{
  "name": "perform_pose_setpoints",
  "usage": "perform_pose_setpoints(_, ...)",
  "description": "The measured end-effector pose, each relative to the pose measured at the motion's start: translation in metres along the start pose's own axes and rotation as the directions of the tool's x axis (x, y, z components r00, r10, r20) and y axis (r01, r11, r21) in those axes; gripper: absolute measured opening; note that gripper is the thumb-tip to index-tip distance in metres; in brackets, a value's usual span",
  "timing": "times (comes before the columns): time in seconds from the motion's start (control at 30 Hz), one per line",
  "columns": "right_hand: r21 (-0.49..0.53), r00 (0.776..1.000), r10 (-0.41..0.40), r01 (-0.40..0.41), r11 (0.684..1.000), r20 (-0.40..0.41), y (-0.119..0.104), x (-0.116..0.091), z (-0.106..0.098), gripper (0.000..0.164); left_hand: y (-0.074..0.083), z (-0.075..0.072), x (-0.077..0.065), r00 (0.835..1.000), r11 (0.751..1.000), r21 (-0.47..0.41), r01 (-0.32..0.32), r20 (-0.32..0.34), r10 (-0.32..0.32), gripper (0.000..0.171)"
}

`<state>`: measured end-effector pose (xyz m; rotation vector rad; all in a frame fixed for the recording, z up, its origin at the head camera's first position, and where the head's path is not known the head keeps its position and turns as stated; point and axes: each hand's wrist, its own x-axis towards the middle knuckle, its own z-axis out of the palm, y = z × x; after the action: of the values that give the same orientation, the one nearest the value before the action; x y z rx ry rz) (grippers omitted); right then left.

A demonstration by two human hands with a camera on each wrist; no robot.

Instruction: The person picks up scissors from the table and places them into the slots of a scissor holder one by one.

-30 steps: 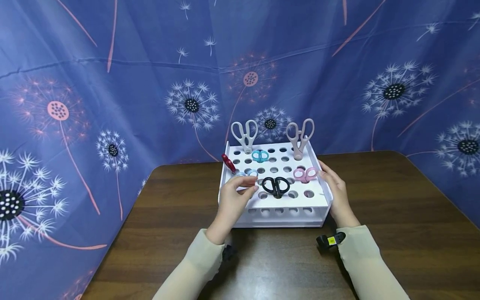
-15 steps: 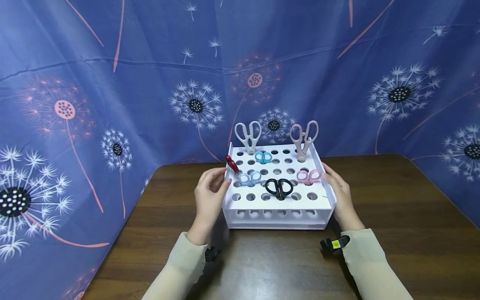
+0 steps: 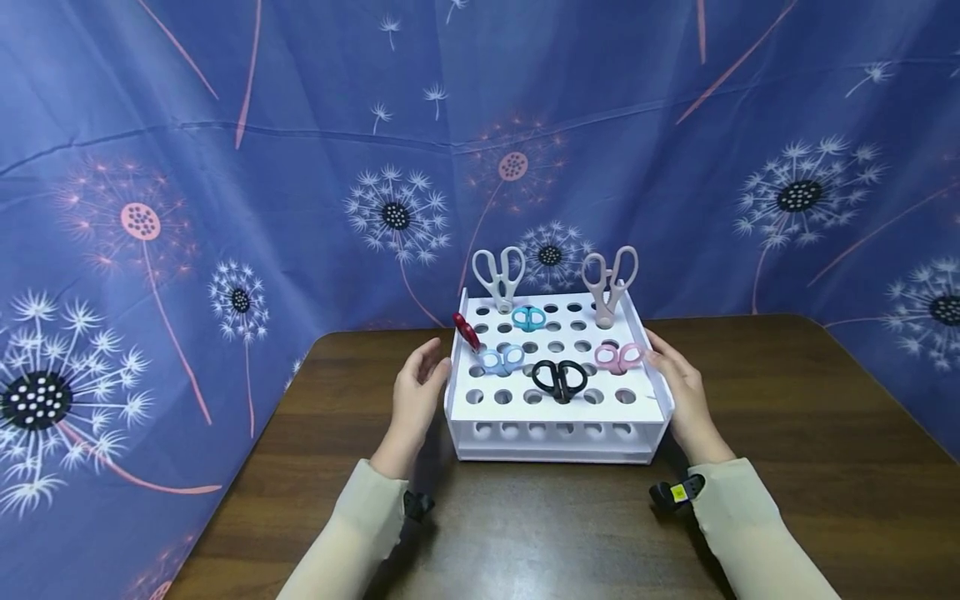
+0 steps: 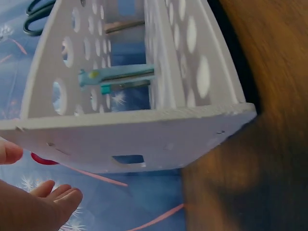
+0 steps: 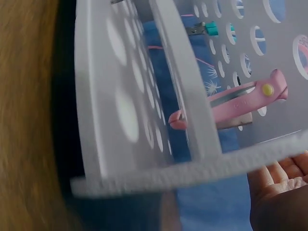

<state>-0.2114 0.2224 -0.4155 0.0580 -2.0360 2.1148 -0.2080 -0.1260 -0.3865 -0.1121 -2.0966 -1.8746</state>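
A white rack (image 3: 551, 454) with rows of round holes holds several pairs of scissors. Black scissors (image 3: 560, 388) stand near the front, with light blue scissors (image 3: 503, 362) and pink scissors (image 3: 619, 359) behind. Teal scissors (image 3: 529, 319), white scissors (image 3: 502, 292) and pale pink scissors (image 3: 605, 307) are farther back. A red-handled tool (image 3: 467, 332) leans at the left edge. My left hand (image 3: 414, 398) is beside the left wall, fingers relaxed, holding nothing. My right hand (image 3: 686, 400) lies along the right wall, fingers loosely extended; contact is hard to tell.
The rack stands on a dark brown wooden table (image 3: 540, 533). A blue cloth (image 3: 300, 208) with a dandelion print hangs behind and at the sides. A camera strap (image 3: 677, 493) sits at the right wrist.
My left hand has moved left, from above the rack's front by the light blue scissors to beside the left wall. The right hand has stayed at the right wall.
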Motion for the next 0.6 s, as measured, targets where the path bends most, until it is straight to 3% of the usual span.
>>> perform_pose_setpoints(0.13, -0.061, 0.999, -0.039, 0.039, 0.997, 0.007, 0.0014, 0.0037, -0.0023, 0.051, -0.0019, -0.0031, 0.0021, 0.999, 1.000, 0.019, 0.019, 0.028, -0.019, 0.047)
perform_pose_setpoints(0.33, -0.074, 0.998, -0.057, 0.058, 0.996, 0.019, 0.0019, 0.0056, -0.0041, 0.050, -0.0046, -0.0063, 0.0058, 0.996, 0.997, 0.072, 0.035, 0.079, -0.040, 0.048)
perform_pose_setpoints(0.6, -0.184, 0.997, -0.071, 0.076, 0.980, 0.033, -0.0012, 0.0041, -0.0073, 0.051, -0.0081, -0.0086, 0.0079, 0.994, 0.991, 0.126, 0.041, 0.094, -0.053, 0.049)
